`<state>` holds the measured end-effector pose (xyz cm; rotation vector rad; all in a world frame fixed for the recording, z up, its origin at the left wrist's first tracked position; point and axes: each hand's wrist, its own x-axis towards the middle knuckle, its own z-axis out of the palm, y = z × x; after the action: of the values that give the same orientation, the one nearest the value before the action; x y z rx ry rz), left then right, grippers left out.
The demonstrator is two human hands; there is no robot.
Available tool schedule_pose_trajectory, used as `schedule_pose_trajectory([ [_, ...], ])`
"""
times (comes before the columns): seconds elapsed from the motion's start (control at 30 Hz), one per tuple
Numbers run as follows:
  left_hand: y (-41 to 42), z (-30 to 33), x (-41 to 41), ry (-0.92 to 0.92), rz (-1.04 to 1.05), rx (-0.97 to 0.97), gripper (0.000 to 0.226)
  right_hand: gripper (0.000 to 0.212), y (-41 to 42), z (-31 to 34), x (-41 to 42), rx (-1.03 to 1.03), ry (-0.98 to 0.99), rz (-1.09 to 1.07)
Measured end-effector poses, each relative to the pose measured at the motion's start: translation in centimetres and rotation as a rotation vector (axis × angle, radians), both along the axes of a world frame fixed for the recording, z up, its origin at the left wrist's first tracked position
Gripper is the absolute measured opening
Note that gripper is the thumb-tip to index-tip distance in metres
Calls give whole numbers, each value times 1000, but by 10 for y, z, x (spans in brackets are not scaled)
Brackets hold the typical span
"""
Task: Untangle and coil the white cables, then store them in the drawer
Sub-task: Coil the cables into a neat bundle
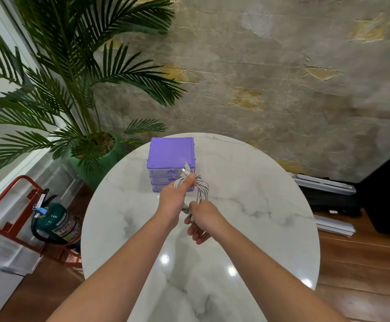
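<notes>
The coiling step is judged to be in hand: the white cables (199,185) are held as a looped bundle above the surface (247,205), just before the purple drawer unit (170,152) at its far edge. The left hand (173,201) is clamped on the bundle, plugs protruding; the right hand (204,218) is closed on the lower strands. Next, a drawer must be opened, judged to require a freed hand.

Worktop (247,187): one; purple drawer unit (170,154): one, three drawers; white cable bundle (201,187): one; potted palm (91,145): one; fire extinguisher (56,224): one.
</notes>
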<state>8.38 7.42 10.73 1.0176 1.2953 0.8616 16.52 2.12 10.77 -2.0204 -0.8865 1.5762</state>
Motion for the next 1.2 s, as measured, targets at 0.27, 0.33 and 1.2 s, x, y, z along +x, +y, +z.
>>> schedule_pose_trajectory([
  [0.27, 9, -12, -6, -464, 35, -256, 25, 39, -1, -8, 21, 47, 74, -47],
  [0.33, 9, -10, -9, -508, -10, -303, 22, 32, 0, -6, 25, 110, 165, -61],
  [1.2, 10, -20, -5, -668, 44, -323, 19, 41, -10, -22, 28, 350, -331, -52],
])
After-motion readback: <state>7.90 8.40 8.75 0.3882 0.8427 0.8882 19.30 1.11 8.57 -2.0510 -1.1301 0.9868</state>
